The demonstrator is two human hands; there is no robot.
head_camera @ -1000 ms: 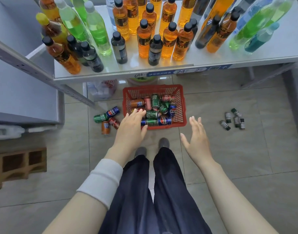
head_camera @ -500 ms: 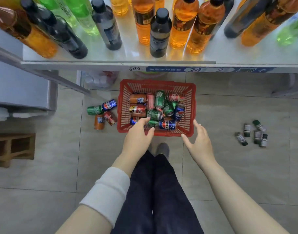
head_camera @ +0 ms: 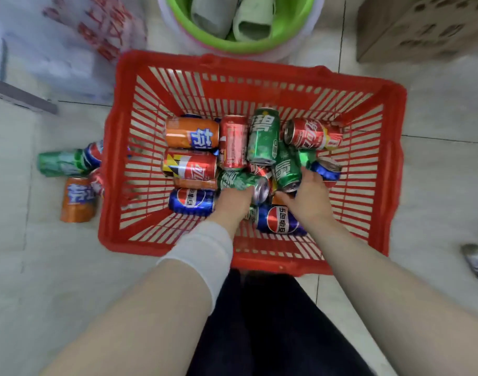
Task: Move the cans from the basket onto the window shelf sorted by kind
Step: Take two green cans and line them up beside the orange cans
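Cans (head_camera: 190,135) lie piled in the red basket (head_camera: 259,63); my right hand (head_camera: 309,202) curls round a green can (head_camera: 286,169), left hand (head_camera: 232,203) covers another green can (head_camera: 236,181), grip hidden. Risk: I tug one, pile shifts, slick cans roll or slip. Tiled floor (head_camera: 56,267), loose cans (head_camera: 77,199) beside basket, green tub (head_camera: 232,47) behind

Fingertips of the left hand (head_camera: 232,204) and right hand (head_camera: 309,199) vanish among the cans (head_camera: 262,137); the green basin (head_camera: 182,23) and the cardboard box (head_camera: 422,28) run off the top edge.
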